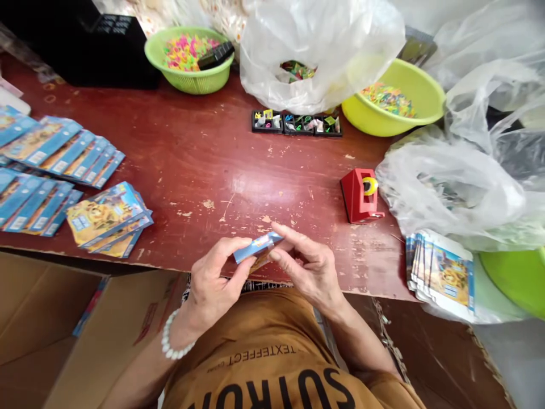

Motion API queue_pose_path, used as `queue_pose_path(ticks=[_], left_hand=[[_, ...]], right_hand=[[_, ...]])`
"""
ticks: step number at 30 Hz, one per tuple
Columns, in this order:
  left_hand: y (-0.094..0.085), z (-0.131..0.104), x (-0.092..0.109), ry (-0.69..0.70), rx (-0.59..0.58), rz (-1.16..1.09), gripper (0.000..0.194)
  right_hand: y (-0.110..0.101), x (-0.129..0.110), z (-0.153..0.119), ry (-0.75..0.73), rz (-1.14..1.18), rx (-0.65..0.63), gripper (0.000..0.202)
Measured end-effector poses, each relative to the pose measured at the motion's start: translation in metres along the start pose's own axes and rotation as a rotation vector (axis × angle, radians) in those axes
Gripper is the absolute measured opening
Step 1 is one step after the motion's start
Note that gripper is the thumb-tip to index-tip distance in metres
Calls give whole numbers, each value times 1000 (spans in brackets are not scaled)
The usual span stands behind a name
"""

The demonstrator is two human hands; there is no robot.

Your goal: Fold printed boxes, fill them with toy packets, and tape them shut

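Observation:
A small blue printed box (pixel 259 245) is held on edge above the front edge of the red-brown table (pixel 191 153). My left hand (pixel 219 275) pinches its left end between thumb and fingers. At the box's right end, the thumb and index finger of my right hand (pixel 309 267) close on it. Several similar boxes (pixel 106 216) lie in an overlapping pile to the left. Flat, unfolded-looking cartons (pixel 447 272) lean together at the right table edge. What is inside the held box cannot be seen.
Beyond my hands stand a red tape dispenser (pixel 360 196), black trays of small pieces (pixel 297 124), a green basket (pixel 191 82), a yellow bowl (pixel 378 122) and plastic bags (pixel 460 176). Rows of boxes (pixel 55 147) lie far left; a cardboard carton (pixel 106 335) sits below.

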State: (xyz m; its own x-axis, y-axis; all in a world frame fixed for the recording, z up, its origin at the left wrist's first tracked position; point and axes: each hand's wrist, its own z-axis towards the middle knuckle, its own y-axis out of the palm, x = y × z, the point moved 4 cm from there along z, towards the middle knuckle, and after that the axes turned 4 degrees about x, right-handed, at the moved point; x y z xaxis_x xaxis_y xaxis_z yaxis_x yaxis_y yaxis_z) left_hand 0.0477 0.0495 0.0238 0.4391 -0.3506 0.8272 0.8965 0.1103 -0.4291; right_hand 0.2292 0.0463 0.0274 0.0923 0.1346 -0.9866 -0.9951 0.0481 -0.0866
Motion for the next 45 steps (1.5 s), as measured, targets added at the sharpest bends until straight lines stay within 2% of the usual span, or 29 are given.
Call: queue_pose_path(ticks=[2,5,8,11,16,20,23,27,33,35,40,42,45], left_hand=[[4,1,5,125,10,25,29],[9,4,10,232,24,17,41],[12,6,15,312,-21,28,45],[16,6,19,401,-69,87,45],[21,1,15,494,-69,145,49],[24,-7,8,581,-2,177,40],[26,-9,5,582,29,230,41],[29,-5,6,501,27,219,50],[24,4,5,263,-4,28,37],[22,7,1,129,-44,-86,30],[19,9,-15,-356,-181,-489,17],[13,12,-22,-472,-132,-628,18],[-2,23,-37,-458,25,-725,22]], right_hand=[[3,5,0,3,1,0,31],[2,11,-4,25,-16,44,33],[-1,14,-6,82,-57,61,37],[-4,14,-6,121,-73,59,33],[-4,13,-5,124,-107,80,28],[-2,15,-6,120,-120,78,27],[-1,16,-6,107,-121,84,25],[0,15,-4,70,-130,111,26],[2,7,-3,-40,-178,117,33],[2,4,-4,-67,-293,115,40],[-5,4,0,-126,-705,167,58],[-12,9,6,-126,-838,157,61],[-17,17,19,-122,-994,26,35]])
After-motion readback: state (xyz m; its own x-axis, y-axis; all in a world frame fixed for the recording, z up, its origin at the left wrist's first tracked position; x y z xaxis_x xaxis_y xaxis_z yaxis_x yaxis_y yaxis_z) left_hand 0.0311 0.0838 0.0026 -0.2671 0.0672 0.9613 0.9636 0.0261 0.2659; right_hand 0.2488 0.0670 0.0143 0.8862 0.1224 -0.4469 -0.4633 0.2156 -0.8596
